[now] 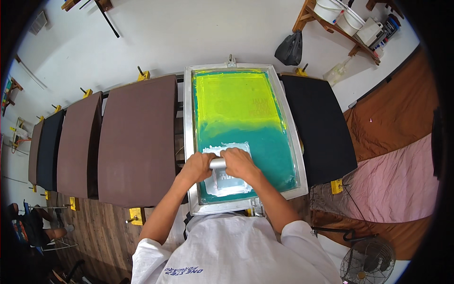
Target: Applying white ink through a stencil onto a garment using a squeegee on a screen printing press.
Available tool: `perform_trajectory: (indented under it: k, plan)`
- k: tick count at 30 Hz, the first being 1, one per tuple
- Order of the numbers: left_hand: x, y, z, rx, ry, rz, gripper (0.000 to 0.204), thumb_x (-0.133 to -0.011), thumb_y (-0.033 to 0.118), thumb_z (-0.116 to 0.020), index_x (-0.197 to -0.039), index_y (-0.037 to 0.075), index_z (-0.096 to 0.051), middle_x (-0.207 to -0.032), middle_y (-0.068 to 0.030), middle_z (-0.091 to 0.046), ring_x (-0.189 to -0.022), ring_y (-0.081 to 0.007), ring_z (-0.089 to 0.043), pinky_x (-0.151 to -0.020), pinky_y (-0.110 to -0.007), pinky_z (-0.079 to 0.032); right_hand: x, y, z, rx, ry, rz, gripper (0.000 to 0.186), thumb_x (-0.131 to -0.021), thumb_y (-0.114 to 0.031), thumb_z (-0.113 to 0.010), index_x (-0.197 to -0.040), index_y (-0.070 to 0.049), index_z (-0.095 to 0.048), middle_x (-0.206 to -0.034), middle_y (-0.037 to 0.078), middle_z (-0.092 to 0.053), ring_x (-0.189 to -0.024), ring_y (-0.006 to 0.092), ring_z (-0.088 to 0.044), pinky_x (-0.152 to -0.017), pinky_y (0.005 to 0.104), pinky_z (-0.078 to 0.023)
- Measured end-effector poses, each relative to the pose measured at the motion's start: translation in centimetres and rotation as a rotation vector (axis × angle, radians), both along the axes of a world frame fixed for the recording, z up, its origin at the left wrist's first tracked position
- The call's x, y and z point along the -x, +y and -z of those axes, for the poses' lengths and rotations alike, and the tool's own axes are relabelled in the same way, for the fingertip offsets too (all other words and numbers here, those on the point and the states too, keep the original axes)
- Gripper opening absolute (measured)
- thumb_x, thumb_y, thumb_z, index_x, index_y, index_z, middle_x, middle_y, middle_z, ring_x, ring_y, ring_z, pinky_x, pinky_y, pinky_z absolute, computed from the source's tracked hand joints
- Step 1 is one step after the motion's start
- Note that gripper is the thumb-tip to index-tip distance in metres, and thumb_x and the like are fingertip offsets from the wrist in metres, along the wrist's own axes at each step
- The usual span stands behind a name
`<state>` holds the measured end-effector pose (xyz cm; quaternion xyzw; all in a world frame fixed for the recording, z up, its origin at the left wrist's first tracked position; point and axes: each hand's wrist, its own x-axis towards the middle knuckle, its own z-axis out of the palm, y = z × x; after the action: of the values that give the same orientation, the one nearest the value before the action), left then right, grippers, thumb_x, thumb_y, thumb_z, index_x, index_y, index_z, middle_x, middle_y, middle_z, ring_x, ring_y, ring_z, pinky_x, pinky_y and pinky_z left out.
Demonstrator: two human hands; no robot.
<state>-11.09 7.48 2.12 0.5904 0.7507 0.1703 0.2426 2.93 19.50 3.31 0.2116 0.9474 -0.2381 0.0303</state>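
A screen-printing frame [190, 118] with a silver metal rim lies in front of me. Its mesh [269, 151] is teal in the near half, with a yellow-green area [231, 94] over the far half. Both hands grip a squeegee [218, 164] whose silver bar handle shows between them. My left hand [197, 166] is closed around its left part and my right hand [240, 163] around its right part. White ink [227, 191] surrounds a pale rectangle with lettering under and near my hands. The squeegee's blade is mostly hidden.
Brown-covered boards [137, 142] stand in a row to the left, a black-covered board [319, 128] to the right. Yellow clamps [137, 216] hold their ends. A fan [368, 260] stands at lower right by brown and pink cloth [392, 175]. A shelf with white tubs [350, 21] hangs beyond.
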Motion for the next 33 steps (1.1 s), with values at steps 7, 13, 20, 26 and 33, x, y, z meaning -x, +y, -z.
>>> perform_trajectory:
  k: [7, 13, 20, 26, 33]
  plan:
    - [-4.3, -4.7, -0.9, 0.042, -0.086, 0.000, 0.050, -0.065, 0.001, -0.066, -0.114, 0.008, -0.067, -0.081, -0.0230, -0.069, -0.076, -0.0400, -0.068, -0.074, -0.046, -0.057, -4.5, -4.0, 0.1, 0.031, 0.042, -0.070, 0.020, -0.071, 0.003, -0.065, -0.091, 0.001, -0.067, -0.088, 0.018, -0.066, -0.089, 0.0378, -0.065, -0.075, 0.0474, -0.054]
    - [-5.8, -5.6, -1.7, 0.119, -0.170, 0.034, 0.044, -0.068, 0.002, -0.066, -0.112, 0.004, -0.068, -0.083, -0.0234, -0.069, -0.078, -0.0406, -0.069, -0.076, -0.045, -0.057, -6.3, -5.0, -1.1, 0.105, -0.021, -0.070, 0.020, -0.071, 0.005, -0.062, -0.091, 0.002, -0.068, -0.089, 0.020, -0.067, -0.088, 0.0383, -0.066, -0.077, 0.0475, -0.054]
    - [-3.4, 0.4, -0.2, -0.093, -0.130, 0.024, 0.035, -0.071, 0.000, -0.064, -0.105, 0.008, -0.070, -0.085, -0.0210, -0.070, -0.080, -0.0391, -0.068, -0.073, -0.046, -0.057, -4.1, -0.3, -1.7, -0.031, -0.001, 0.044, 0.018, -0.073, 0.003, -0.063, -0.089, -0.002, -0.067, -0.091, 0.019, -0.068, -0.089, 0.0394, -0.066, -0.076, 0.0487, -0.054]
    - [-6.9, -2.7, 2.0, -0.269, -0.063, -0.020, 0.062, -0.063, -0.012, -0.061, -0.124, 0.002, -0.060, -0.126, -0.0194, -0.061, -0.101, -0.0370, -0.065, -0.089, -0.042, -0.053, -6.9, -2.9, 1.6, -0.084, 0.087, 0.025, 0.032, -0.076, 0.005, -0.058, -0.107, -0.002, -0.059, -0.109, 0.017, -0.057, -0.108, 0.0356, -0.056, -0.082, 0.0434, -0.054]
    - [-9.5, -6.3, -0.5, -0.107, -0.076, -0.034, 0.062, -0.062, -0.006, -0.067, -0.123, 0.001, -0.061, -0.124, -0.0196, -0.063, -0.106, -0.0351, -0.065, -0.094, -0.041, -0.052, -9.2, -5.9, -1.0, 0.021, 0.047, -0.008, 0.035, -0.074, 0.006, -0.059, -0.107, -0.002, -0.059, -0.114, 0.016, -0.058, -0.111, 0.0347, -0.055, -0.085, 0.0443, -0.053]
